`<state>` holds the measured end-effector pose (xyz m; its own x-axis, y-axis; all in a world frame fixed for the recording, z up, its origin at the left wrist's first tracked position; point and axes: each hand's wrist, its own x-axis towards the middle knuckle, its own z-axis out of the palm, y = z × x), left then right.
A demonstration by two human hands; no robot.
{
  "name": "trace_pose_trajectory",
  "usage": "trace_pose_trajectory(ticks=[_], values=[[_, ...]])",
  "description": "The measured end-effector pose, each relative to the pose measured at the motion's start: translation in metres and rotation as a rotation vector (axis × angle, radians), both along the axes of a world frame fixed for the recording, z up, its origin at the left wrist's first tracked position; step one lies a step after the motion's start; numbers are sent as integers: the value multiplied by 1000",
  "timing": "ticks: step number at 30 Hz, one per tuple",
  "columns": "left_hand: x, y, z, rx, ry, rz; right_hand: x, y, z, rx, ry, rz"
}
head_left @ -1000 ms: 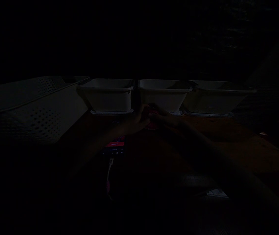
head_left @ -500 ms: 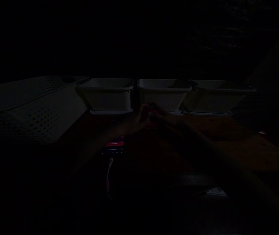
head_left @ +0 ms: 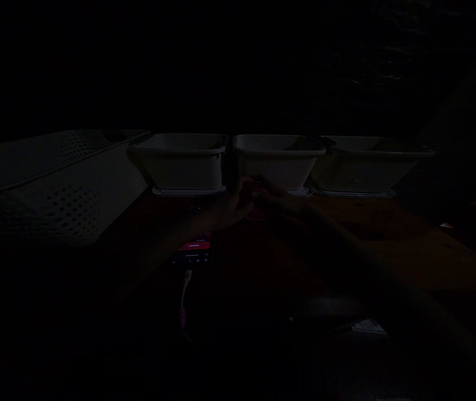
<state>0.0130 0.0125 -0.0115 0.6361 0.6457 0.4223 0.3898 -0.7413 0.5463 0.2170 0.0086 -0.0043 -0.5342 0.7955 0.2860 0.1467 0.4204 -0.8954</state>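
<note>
The view is very dark. Both hands meet around a small red round object [head_left: 258, 210] low over the wooden table [head_left: 372, 223], in front of the middle bin. My left hand [head_left: 240, 200] curls against its left side. From the right, my right hand [head_left: 277, 199] closes over its top and side. The object's exact kind is too dim to make out, and the fingers hide much of it. Beneath my left forearm lies a lit phone [head_left: 194, 248] with a red band on its screen, partly covered by the arm.
A white cable [head_left: 185, 287] runs from the phone toward the table's near side. Behind the hands stand a left bin [head_left: 188, 170], a middle bin [head_left: 275, 167] and a right bin [head_left: 359, 170]. At the far left is a large perforated basket [head_left: 74, 206]. A pale flat item [head_left: 369, 326] lies at lower right.
Both hands stay around the red round object in nearly the same place. The whole view has shifted very slightly, and the scene looks a little dimmer.
</note>
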Motion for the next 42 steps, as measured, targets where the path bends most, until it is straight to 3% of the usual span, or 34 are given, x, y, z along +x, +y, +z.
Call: trace_pose_trajectory(ticks=[42], values=[[1, -1, 0, -6, -8, 5, 0, 0, 0, 6, -2, -7]])
